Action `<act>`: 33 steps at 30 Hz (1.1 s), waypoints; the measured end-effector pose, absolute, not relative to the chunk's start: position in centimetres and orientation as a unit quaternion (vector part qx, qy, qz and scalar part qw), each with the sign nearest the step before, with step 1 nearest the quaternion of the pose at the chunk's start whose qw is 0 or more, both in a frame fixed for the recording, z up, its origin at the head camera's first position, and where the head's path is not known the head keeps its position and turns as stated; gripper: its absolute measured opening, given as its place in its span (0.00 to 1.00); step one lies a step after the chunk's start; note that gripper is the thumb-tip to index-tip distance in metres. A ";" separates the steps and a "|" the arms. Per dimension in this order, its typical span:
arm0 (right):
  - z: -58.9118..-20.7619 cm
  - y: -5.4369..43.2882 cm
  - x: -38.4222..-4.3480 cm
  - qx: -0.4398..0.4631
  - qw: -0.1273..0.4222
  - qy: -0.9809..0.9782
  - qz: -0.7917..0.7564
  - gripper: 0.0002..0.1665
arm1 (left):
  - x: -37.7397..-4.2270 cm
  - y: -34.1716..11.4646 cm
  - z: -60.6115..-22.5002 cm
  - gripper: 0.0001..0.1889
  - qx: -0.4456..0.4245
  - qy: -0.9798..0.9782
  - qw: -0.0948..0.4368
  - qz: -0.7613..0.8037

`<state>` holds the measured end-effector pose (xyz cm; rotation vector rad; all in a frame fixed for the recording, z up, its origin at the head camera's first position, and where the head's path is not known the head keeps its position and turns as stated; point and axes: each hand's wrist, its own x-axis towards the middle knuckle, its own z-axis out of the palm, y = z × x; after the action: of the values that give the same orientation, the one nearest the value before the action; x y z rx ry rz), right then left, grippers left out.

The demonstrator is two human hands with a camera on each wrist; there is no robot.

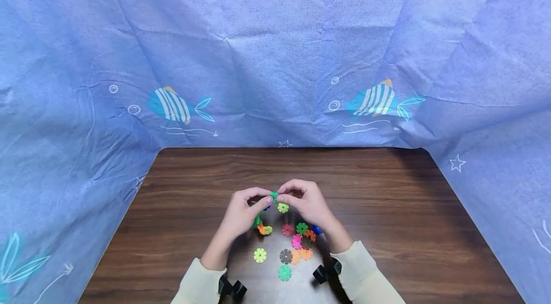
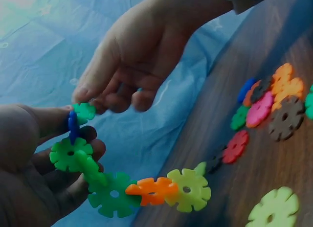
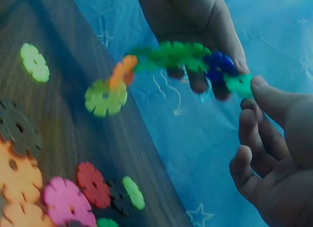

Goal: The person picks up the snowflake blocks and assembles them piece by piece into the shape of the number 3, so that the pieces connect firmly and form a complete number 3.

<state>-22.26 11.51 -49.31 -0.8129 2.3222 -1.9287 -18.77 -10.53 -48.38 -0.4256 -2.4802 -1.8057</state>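
Toothed plastic snowflake discs are joined in a curved chain between my two hands above the table. My right hand (image 1: 307,203) pinches the teal-green disc (image 3: 238,84) at the chain's end between thumb and index finger. The left hand (image 1: 238,213) pinches the same end from the other side, by the blue disc (image 2: 73,125) slotted into the teal one. Several green discs (image 2: 114,193) hang below the left fingers in the left wrist view. After them come an orange disc (image 2: 152,191) and a yellow-green disc (image 2: 188,190) at the free end.
Loose discs lie on the brown wooden table (image 1: 193,165) between my forearms: a yellow-green one (image 1: 260,255), a teal one (image 1: 284,273), a dark brown one (image 1: 286,256), a pink one (image 1: 297,241) and a red one (image 1: 287,230). Blue fabric (image 1: 275,55) hangs around the table.
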 end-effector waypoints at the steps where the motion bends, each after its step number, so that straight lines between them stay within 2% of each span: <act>1: -49.4 11.6 -22.5 -0.256 0.007 0.748 -0.613 0.05 | -18.9 -10.8 -48.3 0.07 -0.132 -0.803 0.031 -0.581; 5: -50.1 12.3 -23.8 -0.238 0.014 0.795 -0.557 0.07 | -19.2 -12.0 -48.0 0.06 -0.111 -0.799 0.067 -0.587; 8: -50.8 12.7 -24.9 -0.247 0.040 0.840 -0.481 0.07 | -19.4 -12.7 -47.8 0.06 -0.101 -0.797 0.086 -0.589; 14: -52.1 12.6 -26.4 -0.278 0.079 0.888 -0.358 0.07 | -19.2 -13.2 -46.6 0.06 -0.086 -0.796 0.102 -0.590; 22: -53.7 12.1 -26.7 -0.277 0.060 0.918 -0.278 0.12 | -19.5 -13.7 -47.4 0.07 -0.074 -0.790 0.107 -0.600; 28: -53.8 11.9 -26.5 -0.291 0.043 0.919 -0.262 0.07 | -19.3 -13.4 -47.3 0.07 -0.065 -0.792 0.097 -0.599; 33: -53.6 11.9 -26.4 -0.281 0.052 0.920 -0.269 0.03 | -19.3 -13.2 -47.2 0.07 -0.063 -0.793 0.094 -0.599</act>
<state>-26.41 11.91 -53.58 -0.8531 2.7975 -0.8191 -19.31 -13.25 -47.20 -0.1875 -2.3517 -1.7771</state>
